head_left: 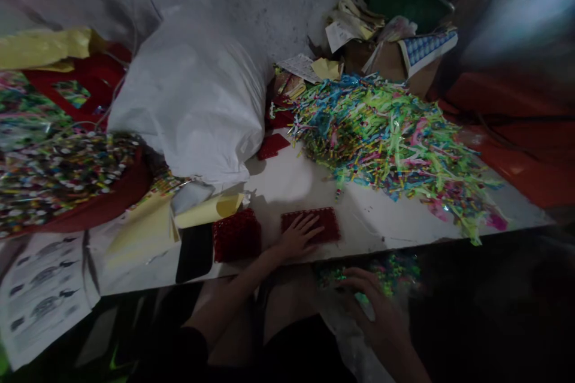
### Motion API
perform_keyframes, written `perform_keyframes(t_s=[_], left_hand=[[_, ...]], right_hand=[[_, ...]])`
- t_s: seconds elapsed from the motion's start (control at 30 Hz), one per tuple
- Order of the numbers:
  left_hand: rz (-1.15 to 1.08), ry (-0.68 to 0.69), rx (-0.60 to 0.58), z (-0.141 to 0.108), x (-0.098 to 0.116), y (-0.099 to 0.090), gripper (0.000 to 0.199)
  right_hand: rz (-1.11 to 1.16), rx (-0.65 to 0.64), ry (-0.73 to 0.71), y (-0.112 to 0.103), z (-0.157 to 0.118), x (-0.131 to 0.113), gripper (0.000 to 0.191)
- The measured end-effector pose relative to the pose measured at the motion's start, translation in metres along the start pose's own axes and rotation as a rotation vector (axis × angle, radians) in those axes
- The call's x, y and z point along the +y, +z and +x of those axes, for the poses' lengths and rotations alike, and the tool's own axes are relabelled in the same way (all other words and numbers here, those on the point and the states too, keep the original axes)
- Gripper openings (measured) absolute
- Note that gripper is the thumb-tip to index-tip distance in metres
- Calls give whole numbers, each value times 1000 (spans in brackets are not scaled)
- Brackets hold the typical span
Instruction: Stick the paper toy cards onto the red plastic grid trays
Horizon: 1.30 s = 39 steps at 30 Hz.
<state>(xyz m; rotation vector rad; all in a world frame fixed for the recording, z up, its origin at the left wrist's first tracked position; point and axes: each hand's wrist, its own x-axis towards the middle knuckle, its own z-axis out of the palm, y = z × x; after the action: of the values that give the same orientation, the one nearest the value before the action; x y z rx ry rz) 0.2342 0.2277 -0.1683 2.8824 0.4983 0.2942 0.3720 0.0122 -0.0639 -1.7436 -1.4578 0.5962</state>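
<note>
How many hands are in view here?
2. The left hand lies flat on a red sheet near the table's front edge; the right hand is in the air, just off that edge.

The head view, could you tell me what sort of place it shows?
Probably an assembly workshop, judging by the heap of colourful pieces on the worktable, the red basin of small parts and white sack.

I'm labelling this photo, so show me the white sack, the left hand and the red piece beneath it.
White sack (193,84): head view, middle of its side.
Left hand (294,240): head view, back of the hand.
Red piece (330,225): head view, uncovered right part.
</note>
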Motion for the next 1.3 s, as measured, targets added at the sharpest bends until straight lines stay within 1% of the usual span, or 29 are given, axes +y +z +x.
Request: perform_keyframes(t_s=[0.07, 0.17, 0.23, 0.3, 0.37, 0.4, 0.47, 0.5, 0.53, 0.57, 0.6, 0.63, 0.67, 0.7, 0.73, 0.77, 0.8, 0.87, 0.9, 0.97, 1.03, 1.07, 1.13, 1.2, 1.23, 1.3], left_hand=[[34, -184, 100, -1, 15, 9, 46], [44, -566, 272, 4, 48, 20, 43], [-2, -786, 352, 12, 68, 26, 45], [-110, -935, 410, 22, 80, 29, 46], [-276, -993, 465, 30, 82, 24, 43], [-369, -1004, 507, 32, 79, 18, 42], [-585, -987, 607, 27, 72, -2, 45], [-702, -960, 638, 20, 70, -15, 48], [-827, -911, 628, 11, 68, -29, 50], [-939, -840, 548, 1, 68, -43, 49], [-1015, -749, 417, -11, 69, -55, 44], [-1051, -648, 260, -24, 71, -66, 37], [-1044, -565, 116, -35, 75, -74, 32], [-1004, -528, 14, -46, 79, -80, 27], [-955, -531, -43, -54, 84, -84, 23], [-908, -570, -54, -61, 88, -86, 23], [-875, -625, -31, -66, 92, -88, 25], [-860, -730, 60, -71, 98, -91, 29], [-873, -763, 103, -72, 99, -92, 29], [-913, -801, 168, -73, 100, -96, 28], [-948, -829, 214, -76, 99, -99, 26], [-962, -837, 227, -78, 98, -99, 26], [-976, -845, 233, -83, 96, -100, 26], [-986, -826, 201, -89, 95, -101, 24], [-988, -809, 179, -91, 95, -101, 23], [-981, -778, 150, -96, 94, -102, 21]], right_hand=[[42, -25, 27, 2, 4, 1, 17], [115, -58, 20, 6, 13, 1, 14], [159, -77, -1, 10, 19, 1, 14], [194, -89, -6, 12, 26, 1, 15], [210, -98, 0, 11, 31, 3, 17], [209, -102, 7, 9, 32, 4, 18], [191, -107, 25, 4, 35, 5, 20], [177, -111, 36, 1, 36, 5, 21], [163, -116, 46, -1, 37, 5, 22], [151, -124, 51, -3, 37, 4, 22], [143, -133, 50, -4, 38, 2, 22], [141, -150, 44, -3, 40, 0, 21], [141, -172, 30, -1, 42, -2, 21], [145, -199, 8, 3, 44, -5, 19], [147, -219, -21, 9, 46, -7, 18], [144, -223, -53, 15, 47, -8, 18], [125, -209, -86, 23, 49, -9, 18], [56, -132, -137, 40, 48, -8, 25], [23, -84, -136, 48, 47, -6, 32], [-4, 14, -62, 60, 42, 0, 49], [41, 101, 90, 67, 36, 9, 67], [87, 130, 177, 69, 33, 14, 73], [222, 146, 337, 69, 29, 22, 72], [376, 93, 448, 69, 27, 28, 61], [440, 48, 480, 70, 27, 31, 54], [536, -44, 498, 70, 25, 34, 43]])
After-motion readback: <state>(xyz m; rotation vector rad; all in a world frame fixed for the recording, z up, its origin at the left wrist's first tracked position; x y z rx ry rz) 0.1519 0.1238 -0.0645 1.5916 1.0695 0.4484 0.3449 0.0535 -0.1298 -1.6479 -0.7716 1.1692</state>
